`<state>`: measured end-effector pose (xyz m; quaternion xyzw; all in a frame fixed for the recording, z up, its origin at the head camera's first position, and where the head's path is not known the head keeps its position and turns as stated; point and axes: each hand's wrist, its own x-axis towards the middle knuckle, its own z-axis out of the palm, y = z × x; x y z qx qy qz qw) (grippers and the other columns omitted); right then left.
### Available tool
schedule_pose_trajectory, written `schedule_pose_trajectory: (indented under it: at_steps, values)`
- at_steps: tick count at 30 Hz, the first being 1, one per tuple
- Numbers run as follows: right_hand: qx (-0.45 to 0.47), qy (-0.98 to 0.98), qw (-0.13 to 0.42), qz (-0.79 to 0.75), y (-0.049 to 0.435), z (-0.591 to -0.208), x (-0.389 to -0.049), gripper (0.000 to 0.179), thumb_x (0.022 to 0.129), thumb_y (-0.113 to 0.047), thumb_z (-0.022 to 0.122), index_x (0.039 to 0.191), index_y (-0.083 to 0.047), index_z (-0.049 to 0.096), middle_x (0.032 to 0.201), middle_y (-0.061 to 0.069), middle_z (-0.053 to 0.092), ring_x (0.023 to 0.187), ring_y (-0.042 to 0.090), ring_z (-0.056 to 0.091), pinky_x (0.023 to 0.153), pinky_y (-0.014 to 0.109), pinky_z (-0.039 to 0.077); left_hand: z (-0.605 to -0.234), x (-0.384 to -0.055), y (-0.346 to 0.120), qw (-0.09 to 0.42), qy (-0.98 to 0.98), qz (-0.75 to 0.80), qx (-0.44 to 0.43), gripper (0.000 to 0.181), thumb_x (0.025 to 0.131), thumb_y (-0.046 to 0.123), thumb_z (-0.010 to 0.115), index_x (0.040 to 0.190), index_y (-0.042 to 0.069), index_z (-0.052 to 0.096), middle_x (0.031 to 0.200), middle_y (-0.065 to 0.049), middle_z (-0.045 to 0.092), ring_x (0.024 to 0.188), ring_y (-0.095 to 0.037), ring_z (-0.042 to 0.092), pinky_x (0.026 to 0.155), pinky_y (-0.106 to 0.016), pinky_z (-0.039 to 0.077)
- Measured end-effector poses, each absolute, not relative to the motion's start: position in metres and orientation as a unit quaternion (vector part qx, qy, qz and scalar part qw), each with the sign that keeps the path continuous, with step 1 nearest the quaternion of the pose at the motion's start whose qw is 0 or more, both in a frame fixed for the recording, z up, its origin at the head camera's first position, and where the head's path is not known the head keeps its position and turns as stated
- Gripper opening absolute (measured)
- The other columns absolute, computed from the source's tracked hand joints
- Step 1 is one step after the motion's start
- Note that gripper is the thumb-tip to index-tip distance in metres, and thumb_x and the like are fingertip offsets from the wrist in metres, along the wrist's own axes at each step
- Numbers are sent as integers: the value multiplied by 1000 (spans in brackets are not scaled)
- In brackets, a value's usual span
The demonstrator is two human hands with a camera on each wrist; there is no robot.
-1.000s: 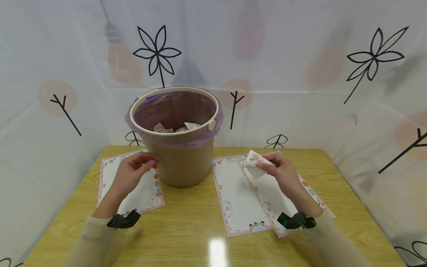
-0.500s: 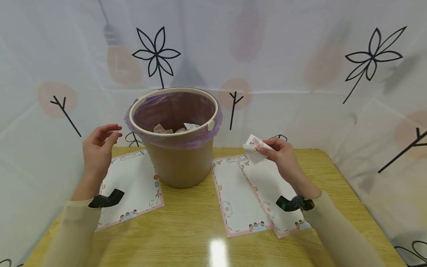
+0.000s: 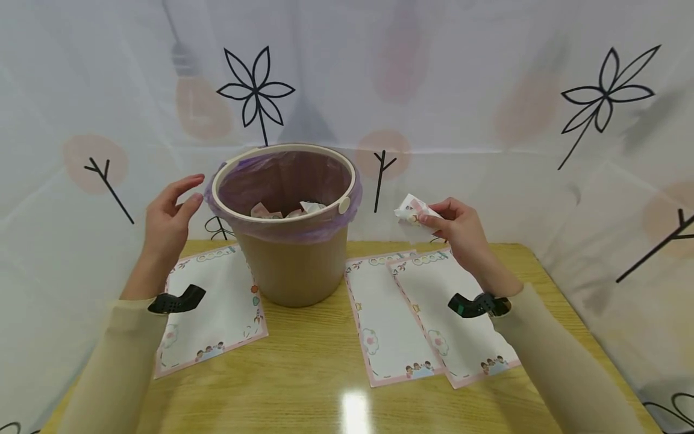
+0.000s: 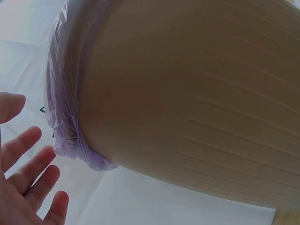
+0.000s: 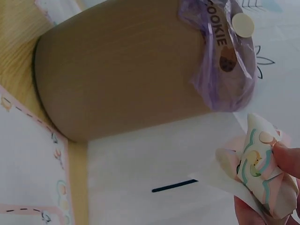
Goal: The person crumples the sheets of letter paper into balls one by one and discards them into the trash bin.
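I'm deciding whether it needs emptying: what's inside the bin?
Inside the bin, lined with a purple bag, a few crumpled papers show, white and pinkish. The near rim hides the bottom and whatever lies lower, so their number can't be told.

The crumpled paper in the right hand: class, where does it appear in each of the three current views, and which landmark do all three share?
Head: right of centre, about mid-height; the crumpled paper is pinched in the right hand.
Left wrist: not in this picture.
Right wrist: lower right, its printed pattern showing, held by the fingers.
Shared landmark: the brown bin with its purple liner.
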<state>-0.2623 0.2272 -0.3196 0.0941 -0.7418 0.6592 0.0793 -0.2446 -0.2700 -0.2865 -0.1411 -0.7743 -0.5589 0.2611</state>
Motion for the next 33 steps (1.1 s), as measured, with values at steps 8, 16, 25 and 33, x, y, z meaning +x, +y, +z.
schedule_pose_trajectory:
  at_steps: [8,16,25,33]
  values:
    - [105,-746,80,653,224,-299,-269,17,93,-12,72,104,-3,63,102,1,65,89,18,61,74,23,55,-281,-254,-263,231,-791,-543,-159,40,104,21,54,141,6,55,148,-6,49,133,-18,45,107,-32,39]
    - [118,-758,86,635,214,-274,-273,22,95,-15,69,109,-1,61,107,3,64,95,20,59,78,22,53,-286,-257,-264,198,-819,-513,-164,42,103,21,57,142,6,53,149,-10,45,116,-15,57,91,-19,45]
    - [139,-744,82,648,194,-247,-284,17,94,-8,69,107,-1,62,111,6,64,95,22,59,77,26,52,-295,-263,-263,247,-777,-544,-199,32,101,11,56,126,-9,58,141,-11,52,134,-19,42,92,-18,42]
    - [164,-736,84,652,172,-221,-293,14,91,-6,72,101,-2,64,105,6,68,92,23,60,75,27,52,-299,-265,-259,259,-763,-560,-196,32,100,11,56,125,-10,58,140,-9,53,137,-19,39,93,-23,41]
